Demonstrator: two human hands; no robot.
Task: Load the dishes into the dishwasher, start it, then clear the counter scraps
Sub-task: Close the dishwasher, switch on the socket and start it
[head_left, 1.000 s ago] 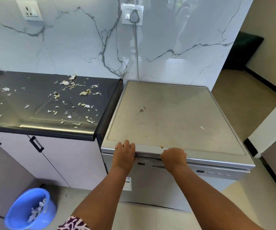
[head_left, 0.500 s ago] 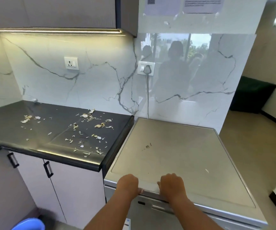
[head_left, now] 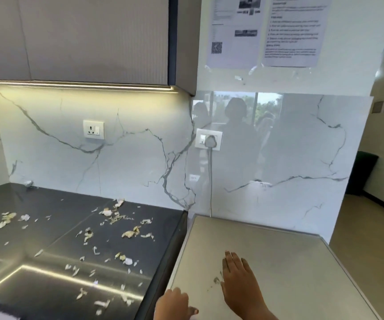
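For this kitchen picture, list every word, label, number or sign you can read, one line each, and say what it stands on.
No text can be read.
Left white paper sheet taped to the wall: print, small pictures, a QR-like square; too blurred.
Right white paper sheet: headings and numbered lines; too blurred.
Small white tag on the marble backsplash: too small.

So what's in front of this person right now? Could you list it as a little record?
Left hand: at the front edge of the grey metal dishwasher top
Right hand: flat, open, on that top
Black glossy counter: strewn with pale peel scraps
White wall socket: plug in, cord hanging down
Dishes: none in view
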